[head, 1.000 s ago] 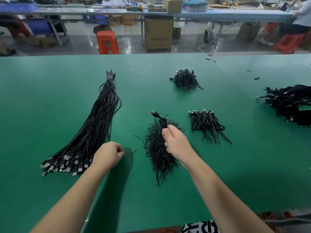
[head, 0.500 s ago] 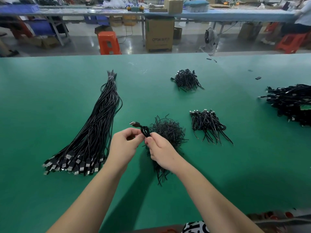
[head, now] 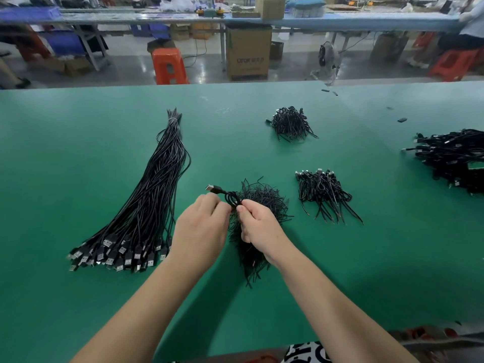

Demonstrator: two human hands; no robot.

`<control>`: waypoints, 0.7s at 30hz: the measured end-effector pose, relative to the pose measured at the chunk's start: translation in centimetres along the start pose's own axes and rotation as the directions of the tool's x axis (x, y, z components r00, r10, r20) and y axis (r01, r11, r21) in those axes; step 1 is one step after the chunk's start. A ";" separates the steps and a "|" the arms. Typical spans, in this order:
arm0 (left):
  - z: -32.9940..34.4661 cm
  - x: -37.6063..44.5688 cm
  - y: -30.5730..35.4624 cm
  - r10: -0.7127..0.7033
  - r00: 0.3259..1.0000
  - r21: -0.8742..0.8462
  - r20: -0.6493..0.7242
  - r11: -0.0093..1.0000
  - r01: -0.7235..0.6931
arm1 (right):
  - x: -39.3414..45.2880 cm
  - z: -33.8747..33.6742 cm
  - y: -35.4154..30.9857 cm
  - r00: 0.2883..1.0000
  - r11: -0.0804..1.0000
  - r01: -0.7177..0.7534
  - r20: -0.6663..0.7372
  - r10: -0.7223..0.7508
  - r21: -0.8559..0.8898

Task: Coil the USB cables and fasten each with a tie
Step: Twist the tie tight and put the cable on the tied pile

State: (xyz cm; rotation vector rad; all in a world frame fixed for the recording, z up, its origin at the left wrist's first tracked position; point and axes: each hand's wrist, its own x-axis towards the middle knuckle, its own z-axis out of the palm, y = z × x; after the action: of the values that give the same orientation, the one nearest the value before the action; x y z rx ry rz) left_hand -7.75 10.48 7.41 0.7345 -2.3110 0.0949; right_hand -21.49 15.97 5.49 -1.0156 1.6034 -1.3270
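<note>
A small coiled black USB cable is held above the green table, its plug sticking out to the upper left. My left hand pinches the coil from the left and my right hand pinches it from the right. Directly beneath them lies a pile of black ties. A long bundle of straight USB cables lies to the left, plugs toward me.
A group of coiled cables lies right of my hands, another heap further back, and a large pile of cables at the right edge. Beyond the table's far edge are an orange stool and a cardboard box.
My left hand came over from the straight bundle and took hold of the coil with my right hand. Both hands now hold it slightly left of where the right hand first held it.
</note>
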 end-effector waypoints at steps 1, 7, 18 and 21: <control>0.0 0.1 -0.4 0.109 0.994 0.039 -0.021 0.993 -0.108 | 0.0 -0.2 -0.2 0.999 0.999 -0.028 0.030 0.026 0.047; -0.7 1.4 -2.0 0.415 0.910 0.033 -0.012 0.909 -0.415 | -0.2 -1.4 -1.9 0.952 0.970 -0.170 0.283 0.116 0.174; -1.1 1.4 -1.2 0.047 0.999 -0.185 0.009 0.982 -0.044 | -0.5 -0.9 -1.4 0.936 0.982 -0.158 0.332 0.116 0.100; -1.0 1.3 -0.8 -0.218 0.971 -0.347 0.102 0.907 0.240 | -0.7 -0.5 -1.4 0.961 0.998 -0.053 0.272 0.044 0.025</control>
State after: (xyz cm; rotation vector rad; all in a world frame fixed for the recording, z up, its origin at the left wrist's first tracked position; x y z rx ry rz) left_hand -7.53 9.47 8.93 0.8191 -2.1926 -0.4507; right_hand -21.65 16.58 6.99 -1.0811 1.3867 -1.1235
